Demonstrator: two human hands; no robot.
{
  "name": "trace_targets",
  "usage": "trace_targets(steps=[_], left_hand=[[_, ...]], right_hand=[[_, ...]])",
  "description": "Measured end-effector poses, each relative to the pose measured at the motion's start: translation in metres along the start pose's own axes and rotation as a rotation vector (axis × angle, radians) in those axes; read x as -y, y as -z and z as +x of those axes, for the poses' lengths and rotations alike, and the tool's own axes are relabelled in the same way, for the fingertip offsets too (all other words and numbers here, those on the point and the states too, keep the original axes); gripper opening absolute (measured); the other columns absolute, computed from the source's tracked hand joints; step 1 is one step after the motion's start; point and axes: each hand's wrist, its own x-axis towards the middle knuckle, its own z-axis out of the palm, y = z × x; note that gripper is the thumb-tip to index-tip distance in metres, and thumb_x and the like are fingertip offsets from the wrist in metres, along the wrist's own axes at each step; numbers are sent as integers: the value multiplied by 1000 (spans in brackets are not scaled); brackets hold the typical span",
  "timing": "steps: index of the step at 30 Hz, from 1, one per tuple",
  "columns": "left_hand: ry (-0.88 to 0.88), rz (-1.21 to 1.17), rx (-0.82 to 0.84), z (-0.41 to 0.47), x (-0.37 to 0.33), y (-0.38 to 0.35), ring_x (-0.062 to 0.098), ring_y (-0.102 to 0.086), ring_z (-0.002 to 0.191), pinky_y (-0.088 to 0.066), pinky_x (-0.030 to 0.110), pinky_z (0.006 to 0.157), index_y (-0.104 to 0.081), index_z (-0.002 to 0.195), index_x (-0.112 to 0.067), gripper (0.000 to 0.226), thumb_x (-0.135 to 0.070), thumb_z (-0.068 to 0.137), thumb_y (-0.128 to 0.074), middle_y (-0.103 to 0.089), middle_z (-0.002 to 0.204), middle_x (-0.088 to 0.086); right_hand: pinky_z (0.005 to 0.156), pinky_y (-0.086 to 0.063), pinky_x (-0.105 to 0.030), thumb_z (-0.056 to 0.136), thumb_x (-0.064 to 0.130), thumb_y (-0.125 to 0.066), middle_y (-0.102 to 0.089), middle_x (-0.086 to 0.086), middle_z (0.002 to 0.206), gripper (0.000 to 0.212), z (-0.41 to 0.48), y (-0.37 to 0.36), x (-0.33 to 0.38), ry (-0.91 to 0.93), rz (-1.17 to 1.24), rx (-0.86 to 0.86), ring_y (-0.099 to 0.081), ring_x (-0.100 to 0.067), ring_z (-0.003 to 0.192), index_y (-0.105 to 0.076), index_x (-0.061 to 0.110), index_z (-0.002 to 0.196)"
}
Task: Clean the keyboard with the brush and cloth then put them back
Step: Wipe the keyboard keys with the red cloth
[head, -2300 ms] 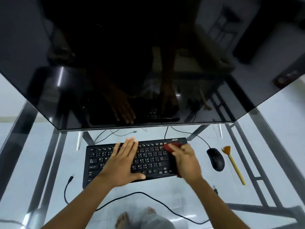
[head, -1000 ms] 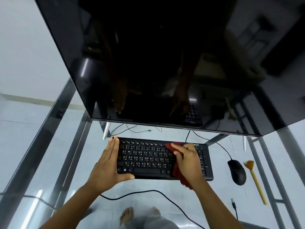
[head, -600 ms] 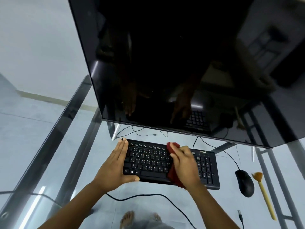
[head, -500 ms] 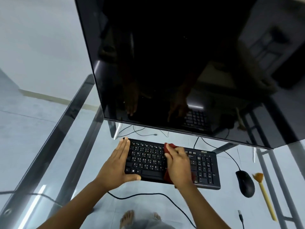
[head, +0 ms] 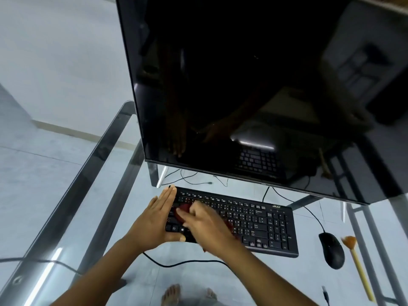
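Mouse (head: 331, 251) beside keyboard (head: 254, 224)

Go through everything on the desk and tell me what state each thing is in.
Black keyboard: flat on the glass desk, being wiped.
Red cloth: pressed on the keys under the right hand.
Left hand: flat, bracing the keyboard's left end.
Yellow-handled brush: lying unused.
Black mouse: untouched.
Monitor: off.

Left hand (head: 154, 224) flat, fingers straight; right hand (head: 206, 226) pressing down, blurred.
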Motion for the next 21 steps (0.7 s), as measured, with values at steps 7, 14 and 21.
trace_targets(steps=[7,14,21], left_hand=[[42,-88,13,-6,5,6,3,-6,146,7,25,115,13,151,-30,133,-80,58,-66,-7,158,-17],[49,-154,2,-8,5,6,-14,-15,132,6,25,117,15,151,-31,134,-78,58,-69,-14,146,-31],[23,-145,-20,-8,6,5,-20,-8,133,6,25,118,17,150,-30,135,-81,58,-67,-1,147,-34]], right_hand=[[68,-43,-18,97,31,-46,-56,7,93,18,18,-1,-18,-78,-5,-216,-56,-4,83,-60,33,108],[70,-49,-32,95,38,-58,-60,1,99,22,35,-1,-10,-76,29,-151,-59,-15,86,-65,25,111],[79,-51,-37,93,22,-59,-57,-11,107,38,31,-31,9,108,-130,-97,-57,-27,96,-55,12,130]])
